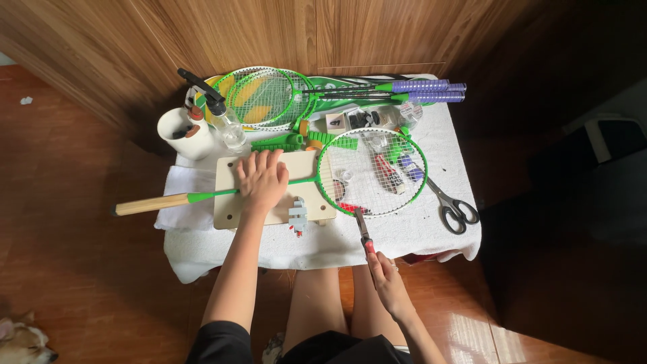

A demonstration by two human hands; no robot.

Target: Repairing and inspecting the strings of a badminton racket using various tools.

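Observation:
A green badminton racket (372, 171) lies across a small wooden board (232, 205) on a table covered in white cloth (404, 232). Its wooden-coloured grip (149, 203) sticks out past the table's left edge. My left hand (261, 180) presses flat on the racket's shaft over the board. My right hand (385, 273) holds a small red-handled tool (364, 231) whose dark tip touches the lower rim of the racket head. A small grey clamp (297, 215) sits on the board's front edge.
Two more green rackets with purple grips (424, 89) lie at the back. A clear spray bottle (224, 121) and a white cup (182, 133) stand back left. Black-handled scissors (455, 205) lie at the right. Green comb-like pieces (317, 141) and small packets sit mid-table. Wooden wall behind, a dog bottom left.

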